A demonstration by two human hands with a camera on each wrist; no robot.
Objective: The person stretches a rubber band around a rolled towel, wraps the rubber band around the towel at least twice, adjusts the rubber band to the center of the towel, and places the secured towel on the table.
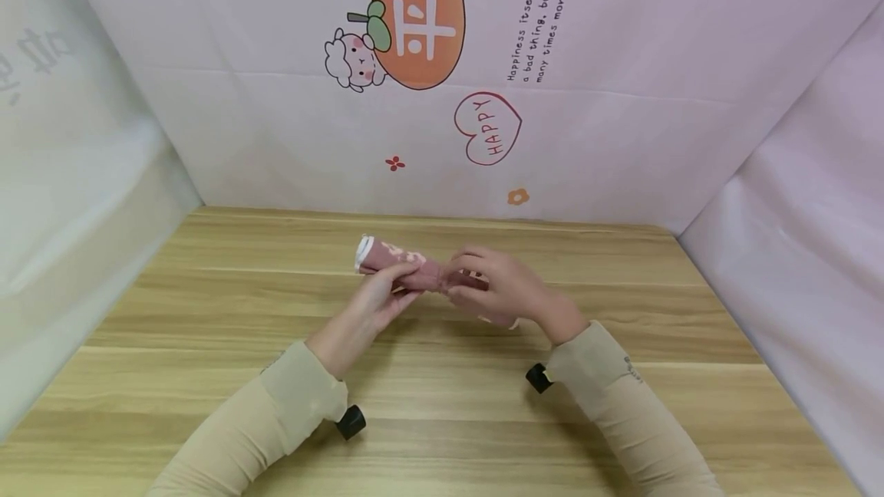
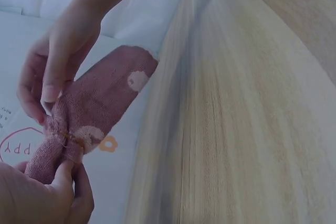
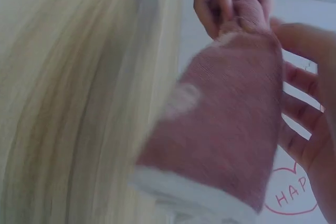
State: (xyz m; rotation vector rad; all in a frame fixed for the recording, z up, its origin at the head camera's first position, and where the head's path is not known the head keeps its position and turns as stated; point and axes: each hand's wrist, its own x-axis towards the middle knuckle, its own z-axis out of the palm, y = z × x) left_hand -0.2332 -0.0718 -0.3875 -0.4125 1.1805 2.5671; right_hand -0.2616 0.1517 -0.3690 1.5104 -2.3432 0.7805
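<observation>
A rolled dusty-pink towel [image 1: 427,273] with pale flower shapes and white ends is held up over the table, cinched at its middle by a thin yellowish band [image 2: 75,140]. My left hand [image 1: 383,297] grips the roll just left of the cinch, thumb on the near side and fingers underneath. At the cinch, my right hand [image 1: 493,282] has its fingers spread and loosely bent, fingertips right at the towel's edge. Beyond the band, the other half of the towel [image 3: 220,114] flares out to a white end, largely behind the right hand in the head view.
A wood-grain table [image 1: 442,420] lies beneath both hands. White printed cloth walls [image 1: 276,136] rise behind and at both sides. Black wrist devices [image 1: 352,422] stick out below both beige sleeves [image 1: 276,397].
</observation>
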